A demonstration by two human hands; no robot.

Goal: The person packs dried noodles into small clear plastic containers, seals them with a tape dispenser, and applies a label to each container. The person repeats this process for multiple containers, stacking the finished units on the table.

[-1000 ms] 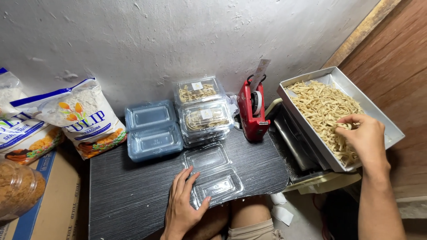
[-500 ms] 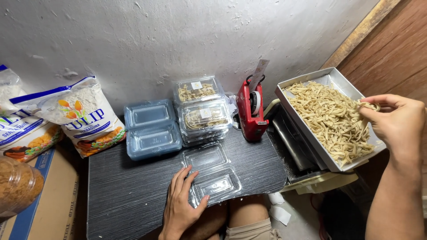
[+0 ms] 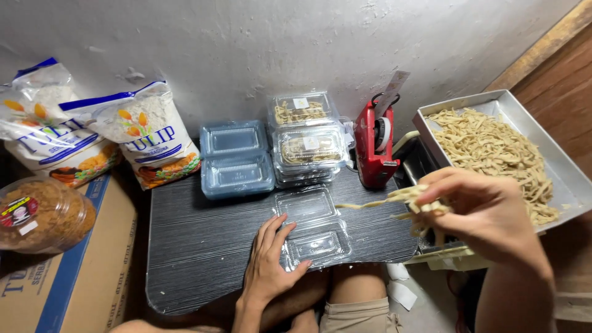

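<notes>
My right hand point(image 3: 484, 213) holds a bunch of pale snack strips point(image 3: 404, 198) in the air, between the metal tray point(image 3: 558, 163) heaped with the same strips and an open clear plastic box point(image 3: 311, 227) on the dark table point(image 3: 203, 246). My left hand point(image 3: 270, 262) rests flat on the table, its fingers pressing the left edge of that open box. Behind the open box stand filled, closed clear boxes point(image 3: 308, 148) with small labels.
A stack of empty blue-tinted boxes point(image 3: 236, 159) sits at the table's back. A red label gun point(image 3: 377, 145) stands beside the tray. Flour bags point(image 3: 151, 135) lean on the white wall at left, above a cardboard carton point(image 3: 80, 271) and a jar of brown crumbs point(image 3: 43, 216).
My right hand lifted a bunch of strips out of the tray and carried it left toward the open box. The left hand stayed on the box. The view shifted left.
</notes>
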